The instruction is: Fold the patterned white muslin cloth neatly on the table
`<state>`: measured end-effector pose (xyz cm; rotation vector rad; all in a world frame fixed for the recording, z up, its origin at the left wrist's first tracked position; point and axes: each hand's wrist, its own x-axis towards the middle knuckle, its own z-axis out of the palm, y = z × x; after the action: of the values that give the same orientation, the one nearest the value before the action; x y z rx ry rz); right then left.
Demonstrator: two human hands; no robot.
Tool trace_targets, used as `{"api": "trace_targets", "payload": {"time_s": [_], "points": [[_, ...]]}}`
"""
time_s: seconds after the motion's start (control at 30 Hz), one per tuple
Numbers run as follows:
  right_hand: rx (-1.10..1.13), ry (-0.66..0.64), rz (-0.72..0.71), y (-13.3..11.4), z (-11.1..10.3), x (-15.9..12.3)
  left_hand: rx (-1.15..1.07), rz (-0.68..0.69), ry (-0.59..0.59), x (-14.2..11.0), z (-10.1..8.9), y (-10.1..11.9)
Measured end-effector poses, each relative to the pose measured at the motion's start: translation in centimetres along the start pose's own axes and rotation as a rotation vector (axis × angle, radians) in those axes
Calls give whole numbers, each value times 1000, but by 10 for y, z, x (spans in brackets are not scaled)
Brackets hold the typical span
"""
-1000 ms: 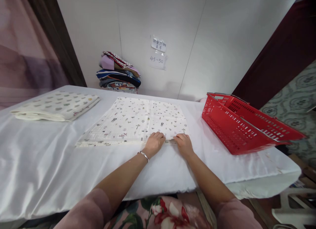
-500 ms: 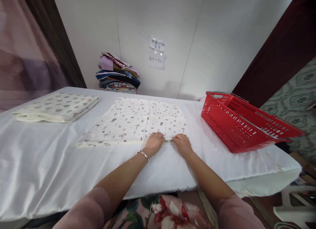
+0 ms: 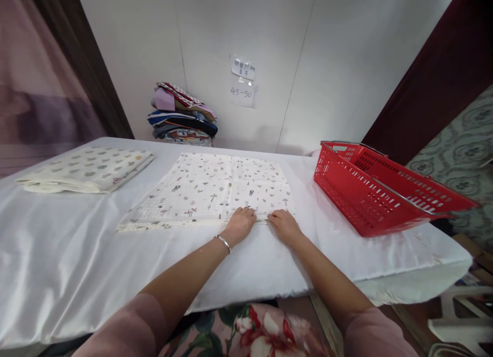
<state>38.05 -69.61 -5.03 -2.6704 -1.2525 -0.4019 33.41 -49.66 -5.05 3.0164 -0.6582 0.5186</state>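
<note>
Printed cloth (image 3: 215,190) lies beyond both hands (image 3: 241,224) (image 3: 285,227), which seem to pinch its near edge

Pink slvs (image 3: 131,321), silver bracelet (image 3: 224,242) on L wrist, pink garment (image 3: 227,341) w/ red flwrs (image 3: 251,338).

Arms (image 3: 185,272) stretched forward, converging — left hand (image 3: 241,223), right hand (image 3: 285,227) palms down, near each other — fingers (image 3: 246,211) bent.
</note>
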Motion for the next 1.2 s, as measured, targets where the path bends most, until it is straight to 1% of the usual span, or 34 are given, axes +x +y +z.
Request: {"api": "trace_targets", "payload": {"time_s": [0.13,0.23,0.37,0.5,0.7,0.97,1.07,1.2], "points": [[-23,-37,-9,0,-3,3,-5,25,-15,3,-1,-1],[-75,-38,-17,0,-3,5,-1,60,-18,4,0,-1],[-115,-26,-28,-1,-3,3,13,66,23,4,1,-2],[-112,-16,-36,-2,-5,-1,42,66,58,0,6,-2],[-60,-55,-63,-1,-9,-3,41,96,68,-5,14,-2],[-88,-118,-67,0,-11,4,26,72,59,-3,9,1],[-95,-124,-63,0,-12,2,-7,82,61,-3,10,1],[-83,-169,-84,1,-10,0,-6,83,63,-4,7,2]]}}
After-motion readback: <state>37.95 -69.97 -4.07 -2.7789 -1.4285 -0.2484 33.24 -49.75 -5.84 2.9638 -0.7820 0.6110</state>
